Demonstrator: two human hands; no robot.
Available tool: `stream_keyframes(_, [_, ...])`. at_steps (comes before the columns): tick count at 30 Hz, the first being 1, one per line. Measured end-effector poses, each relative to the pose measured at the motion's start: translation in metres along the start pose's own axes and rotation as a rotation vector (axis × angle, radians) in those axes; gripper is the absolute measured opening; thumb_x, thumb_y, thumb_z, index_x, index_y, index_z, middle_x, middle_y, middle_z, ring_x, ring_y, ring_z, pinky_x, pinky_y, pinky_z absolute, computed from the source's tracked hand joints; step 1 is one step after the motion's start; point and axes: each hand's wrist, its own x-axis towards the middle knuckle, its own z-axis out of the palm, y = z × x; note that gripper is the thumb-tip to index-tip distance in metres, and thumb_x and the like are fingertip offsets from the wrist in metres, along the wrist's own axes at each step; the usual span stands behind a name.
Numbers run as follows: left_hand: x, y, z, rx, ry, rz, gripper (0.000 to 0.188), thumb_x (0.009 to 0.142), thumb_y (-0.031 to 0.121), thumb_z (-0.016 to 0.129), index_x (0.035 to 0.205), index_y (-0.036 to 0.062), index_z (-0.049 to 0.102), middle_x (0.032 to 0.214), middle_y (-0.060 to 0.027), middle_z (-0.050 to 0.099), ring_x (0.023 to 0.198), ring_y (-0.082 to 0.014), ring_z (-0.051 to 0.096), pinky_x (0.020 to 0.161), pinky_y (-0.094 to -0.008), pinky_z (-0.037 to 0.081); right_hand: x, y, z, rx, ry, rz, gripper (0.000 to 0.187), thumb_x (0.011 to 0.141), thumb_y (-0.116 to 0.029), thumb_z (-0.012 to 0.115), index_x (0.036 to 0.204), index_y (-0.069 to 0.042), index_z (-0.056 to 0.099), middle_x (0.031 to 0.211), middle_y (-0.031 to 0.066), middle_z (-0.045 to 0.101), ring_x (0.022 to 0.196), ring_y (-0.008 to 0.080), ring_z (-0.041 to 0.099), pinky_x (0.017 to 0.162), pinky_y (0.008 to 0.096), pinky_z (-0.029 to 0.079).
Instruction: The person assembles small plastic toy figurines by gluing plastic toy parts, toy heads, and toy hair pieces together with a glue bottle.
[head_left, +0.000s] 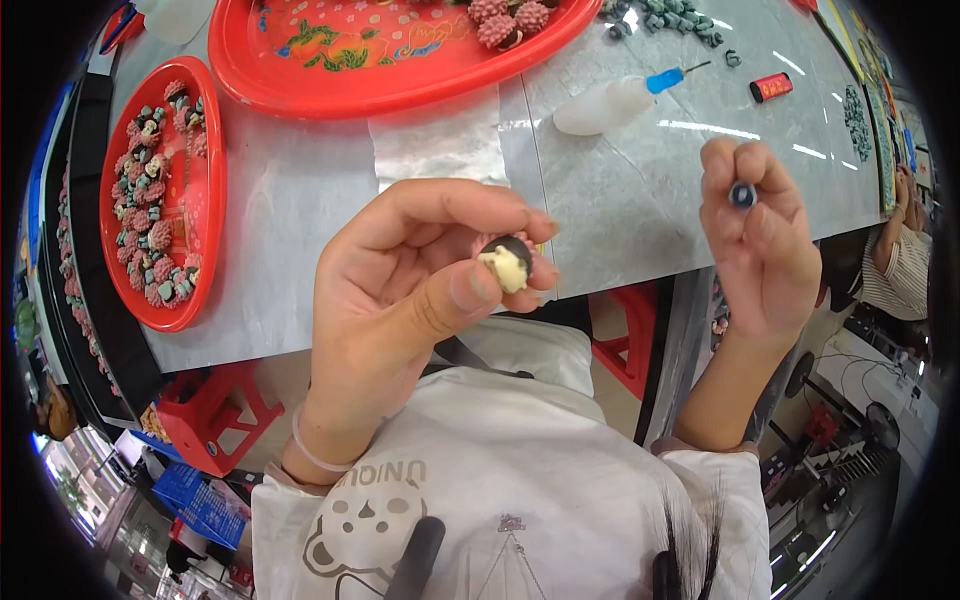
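Observation:
My left hand point(375, 285) is closed, thumb against fingertips, on a small moulded figurine point(507, 266) with cream, dark and pink parts. It is held above the table's near edge, the cream side showing. Off to the right, my raised right hand point(768, 240) pinches a small dark blue-grey piece point(742, 194) between thumb and fingers. The two hands are well apart. Beyond them, a translucent squeeze bottle point(600, 107) with a blue needle tip lies on its side on the grey table point(660, 225).
A big red tray point(400, 95) holds pink knobbly pieces at the back. An oval red tray point(215, 215) of similar figurines stands left. Loose grey-green pieces point(680, 20) and a small red-and-black cylinder point(770, 88) lie far right. A white sheet point(440, 140) lies behind my left hand.

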Motion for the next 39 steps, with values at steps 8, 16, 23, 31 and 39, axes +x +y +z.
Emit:
stream_keyframes(8, [-0.003,-0.005,0.009,-0.026,-0.009,-0.009,0.038,0.075,0.028,0.060,0.096,-0.0004,0.044,0.092,-0.0137,0.050,0.076,-0.0150,0.055,0.059,-0.0188,0.045,-0.006,0.010,0.047,-0.152,0.032,0.093,0.025,0.073,-0.012,0.062,0.090,0.000,0.046,0.087,0.0130,0.045,0.063,0.0092,0.050,0.052,0.0171,0.043])
stream_keyframes(16, [-0.005,-0.008,0.010,0.037,0.027,0.050,0.042,0.072,0.031,0.064,0.093,0.0004,0.045,0.087,-0.0096,0.051,0.073,-0.0114,0.053,0.056,-0.0178,0.043,-0.001,0.022,0.057,-0.771,-0.182,-0.429,0.028,0.066,-0.004,0.066,0.087,0.003,0.049,0.081,0.0188,0.053,0.066,0.0189,0.055,0.059,0.0210,0.046])
stream_keyframes(23, [-0.006,-0.010,0.010,0.036,0.083,0.056,0.044,0.065,0.033,0.069,0.089,0.0004,0.049,0.077,-0.0042,0.048,0.069,-0.0086,0.050,0.057,-0.0177,0.041,-0.002,0.028,0.062,-0.927,-0.097,-0.613,0.018,0.064,0.005,0.064,0.079,0.004,0.053,0.077,0.0196,0.055,0.064,0.0208,0.058,0.055,0.0241,0.048])
stream_keyframes(31, [-0.005,-0.008,0.003,0.177,0.043,0.183,0.041,0.065,0.029,0.070,0.086,-0.0011,0.052,0.075,-0.0042,0.049,0.067,-0.0080,0.048,0.061,-0.0184,0.040,0.005,0.030,0.062,-0.996,-0.167,-0.661,0.021,0.062,0.006,0.065,0.080,0.004,0.054,0.077,0.0199,0.055,0.059,0.0189,0.057,0.049,0.0231,0.047])
stream_keyframes(39, [-0.001,0.019,-0.003,0.219,0.161,0.086,0.047,0.066,0.038,0.068,0.085,-0.0015,0.051,0.079,-0.0087,0.052,0.069,-0.0121,0.050,0.060,-0.0223,0.040,0.010,0.030,0.078,-1.163,-0.142,-0.705,0.025,0.072,-0.022,0.063,0.082,0.001,0.058,0.087,0.0171,0.051,0.072,0.0173,0.049,0.053,0.0228,0.042])
